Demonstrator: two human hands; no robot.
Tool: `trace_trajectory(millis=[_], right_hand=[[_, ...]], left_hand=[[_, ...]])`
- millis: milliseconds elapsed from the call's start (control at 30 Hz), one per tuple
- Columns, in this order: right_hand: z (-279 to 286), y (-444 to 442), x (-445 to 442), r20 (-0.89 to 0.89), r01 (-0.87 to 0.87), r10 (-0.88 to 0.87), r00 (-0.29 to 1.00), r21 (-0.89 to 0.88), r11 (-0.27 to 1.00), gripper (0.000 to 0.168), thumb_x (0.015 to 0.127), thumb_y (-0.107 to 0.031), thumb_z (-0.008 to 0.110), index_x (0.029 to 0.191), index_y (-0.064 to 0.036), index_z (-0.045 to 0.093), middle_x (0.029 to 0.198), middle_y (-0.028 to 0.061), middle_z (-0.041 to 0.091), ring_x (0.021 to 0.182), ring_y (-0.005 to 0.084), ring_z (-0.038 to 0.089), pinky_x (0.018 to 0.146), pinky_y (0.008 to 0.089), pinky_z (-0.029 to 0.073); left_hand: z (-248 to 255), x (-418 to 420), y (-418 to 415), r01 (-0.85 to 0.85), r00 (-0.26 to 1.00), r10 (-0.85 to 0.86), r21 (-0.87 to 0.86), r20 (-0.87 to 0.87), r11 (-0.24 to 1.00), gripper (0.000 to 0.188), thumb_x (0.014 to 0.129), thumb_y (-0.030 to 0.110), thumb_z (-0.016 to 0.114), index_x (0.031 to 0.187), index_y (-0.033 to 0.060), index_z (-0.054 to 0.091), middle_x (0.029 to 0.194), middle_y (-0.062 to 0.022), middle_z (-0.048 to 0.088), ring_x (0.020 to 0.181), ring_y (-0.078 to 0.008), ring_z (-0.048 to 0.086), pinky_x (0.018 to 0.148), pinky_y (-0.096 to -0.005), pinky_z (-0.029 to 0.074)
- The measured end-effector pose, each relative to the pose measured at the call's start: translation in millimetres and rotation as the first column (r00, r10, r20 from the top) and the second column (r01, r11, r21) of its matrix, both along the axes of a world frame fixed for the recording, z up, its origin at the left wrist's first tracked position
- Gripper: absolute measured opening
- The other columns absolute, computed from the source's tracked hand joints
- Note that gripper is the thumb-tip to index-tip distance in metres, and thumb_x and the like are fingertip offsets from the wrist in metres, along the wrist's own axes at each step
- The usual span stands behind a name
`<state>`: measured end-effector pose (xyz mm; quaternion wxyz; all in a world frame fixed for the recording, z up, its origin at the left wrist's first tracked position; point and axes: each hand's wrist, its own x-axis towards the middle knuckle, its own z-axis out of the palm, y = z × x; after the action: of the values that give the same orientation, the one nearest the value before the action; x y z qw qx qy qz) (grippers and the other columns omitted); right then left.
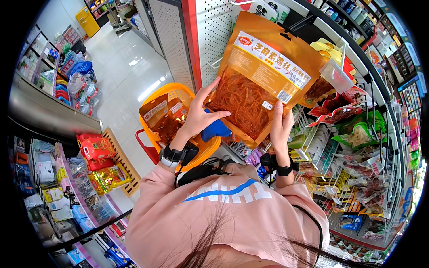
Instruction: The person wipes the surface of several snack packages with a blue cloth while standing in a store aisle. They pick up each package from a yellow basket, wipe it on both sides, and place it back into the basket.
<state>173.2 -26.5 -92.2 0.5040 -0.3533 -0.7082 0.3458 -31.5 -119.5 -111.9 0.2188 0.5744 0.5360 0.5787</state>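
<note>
A large orange snack pouch point(244, 97), with shredded reddish food visible through its window, spans both hands in front of the pegboard rack. My left hand point(202, 110) grips its left side, thumb across the front. At the lower right edge, my right hand point(281, 125) holds it with the thumb on the front. The pouch's top, with its hang slot, lies close by a black display hook point(300, 24). Below my left forearm stands a yellow-orange shopping basket point(209, 152) with a red handle. Inside it are a similar brown pouch point(157, 114) and other packets.
Bagged snacks, including a green bag point(362, 130), hang on wire hooks at the right. A white perforated panel point(214, 37) with a red edge rises behind the basket. On the left are a wooden slatted rack point(125, 160), red packages point(97, 147) and shelves of goods.
</note>
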Motion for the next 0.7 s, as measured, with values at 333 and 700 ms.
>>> trace_trajectory(millis=[333, 700], right_hand=[[2.5, 3.7, -3.3, -0.060, -0.013, 0.012, 0.998, -0.014, 1.000, 0.025, 0.095, -0.021, 0.045, 0.096, 0.003, 0.053, 0.063, 0.0019, 0.048, 0.056, 0.0076, 0.038, 0.050, 0.0262, 0.032], [-5.2, 6.2, -13.8, -0.165, -0.127, 0.108, 0.980, -0.109, 0.986, 0.030, 0.097, -0.025, 0.041, 0.104, 0.003, 0.050, 0.074, -0.0008, 0.047, 0.067, 0.0058, 0.038, 0.058, 0.0249, 0.034]], left_hand=[[1.5, -4.2, 7.4, 0.023, 0.996, -0.023, -0.003, 0.083, 1.000, 0.082, 0.068, 0.016, 0.078, 0.137, 0.0090, 0.034, 0.138, -0.0090, 0.039, 0.125, -0.0215, 0.039, 0.105, -0.0344, 0.031], [23.3, -18.7, -1.6, -0.002, 0.999, 0.001, -0.038, -0.045, 0.999, 0.081, 0.069, 0.008, 0.077, 0.137, 0.0042, 0.033, 0.141, -0.0075, 0.034, 0.126, -0.0182, 0.037, 0.104, -0.0333, 0.031]])
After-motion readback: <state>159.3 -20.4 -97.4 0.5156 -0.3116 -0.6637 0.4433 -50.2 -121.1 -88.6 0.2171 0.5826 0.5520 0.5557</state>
